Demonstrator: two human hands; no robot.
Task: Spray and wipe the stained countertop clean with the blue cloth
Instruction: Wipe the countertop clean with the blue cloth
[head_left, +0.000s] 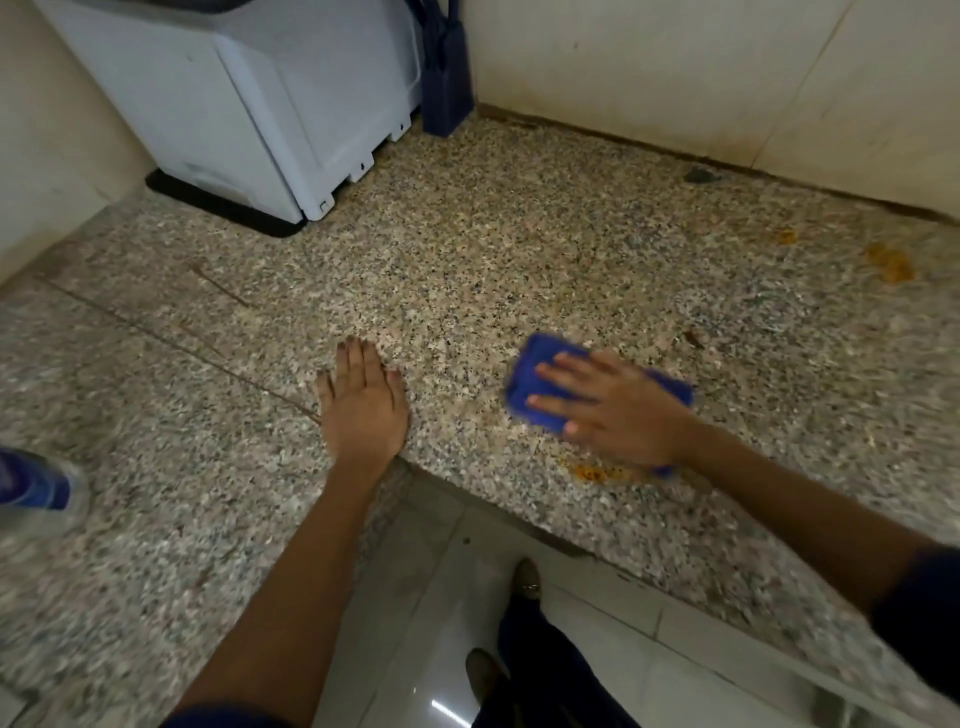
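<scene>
A speckled granite countertop (467, 249) wraps round an inner corner. My right hand (618, 410) presses flat, fingers spread, on a folded blue cloth (530, 384) near the front edge. An orange stain (592, 473) lies on the counter just below that hand, and more orange stains (891, 262) sit at the far right. My left hand (361, 400) rests flat on the bare counter at the inner corner, fingers straight, holding nothing. A spray bottle with a blue label (36, 486) shows blurred at the left edge.
A white appliance (249, 104) on a black mat (218, 208) stands at the back left, with a dark blue object (447, 88) beside it. A small dark lump (701, 175) lies by the back wall. Below the counter edge are grey floor tiles (415, 623) and my feet.
</scene>
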